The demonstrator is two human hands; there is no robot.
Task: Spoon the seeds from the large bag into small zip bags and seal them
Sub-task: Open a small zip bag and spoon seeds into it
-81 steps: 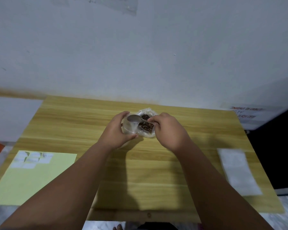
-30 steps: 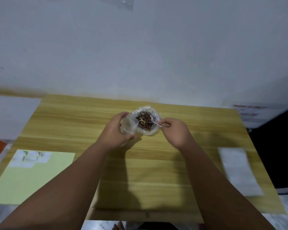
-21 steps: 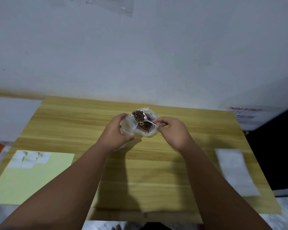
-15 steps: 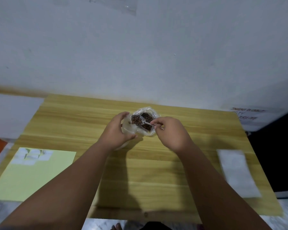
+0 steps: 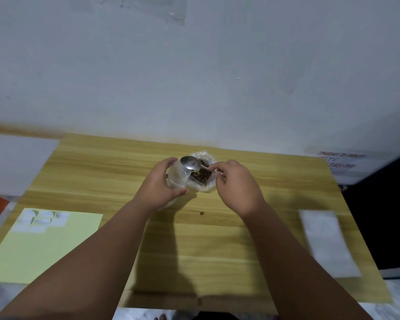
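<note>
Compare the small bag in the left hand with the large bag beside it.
The small bag is gripped by the left hand; the large bag sits on the table. The large bag shows dark seeds; the small bag shows none. Both are clear plastic, open.

Holds a small zip bag (image 5: 177, 179) in the left grip (image 5: 158, 183), fingers curled round it. Pinches a shiny spoon (image 5: 189, 162) in the right grip (image 5: 236, 183), bowl right at the small bag's open top. Touching that bag at 3 o'clock, the large bag (image 5: 206, 184) with brown seeds (image 5: 202, 175) inside. At 6 o'clock, one loose seed (image 5: 201, 213) on the wooden surface (image 5: 194, 250). At 8 o'clock, a yellow sheet (image 5: 44, 248) with little white squares (image 5: 42, 219). At 4 o'clock, a flat white stack (image 5: 326, 241).
</note>
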